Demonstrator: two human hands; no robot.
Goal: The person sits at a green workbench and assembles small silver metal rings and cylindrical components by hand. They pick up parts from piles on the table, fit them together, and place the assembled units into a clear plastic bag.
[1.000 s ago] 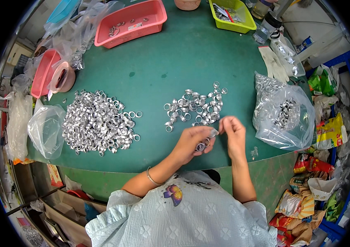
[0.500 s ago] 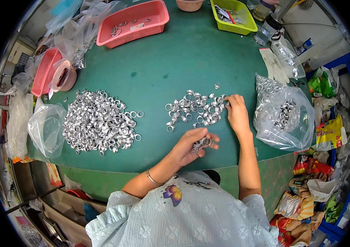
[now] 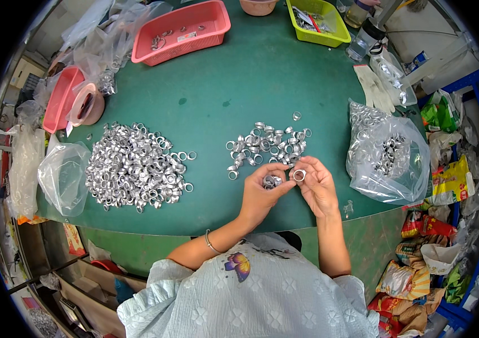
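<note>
My left hand (image 3: pixel 263 191) is curled around several silver metal rings (image 3: pixel 272 181). Its thumb and fingertips come close to my right hand (image 3: pixel 317 188), which pinches a single silver ring (image 3: pixel 299 175) with the opening turned upward. Both hands are just in front of a small scattered pile of rings (image 3: pixel 264 143) on the green table. A far larger heap of like rings (image 3: pixel 135 166) lies to the left. One loose ring (image 3: pixel 297 116) sits apart behind the small pile.
On the right lies a clear plastic bag of rings (image 3: pixel 388 158), with a white glove (image 3: pixel 373 87) behind it. A pink basket (image 3: pixel 217 37) and a yellow-green basket (image 3: pixel 324 38) stand at the back. An empty-looking clear bag (image 3: pixel 65 177) rests at the left edge.
My right hand has come back from the small pile's right side with a ring, meeting my left hand. My left hand has turned and closed more around its rings.
</note>
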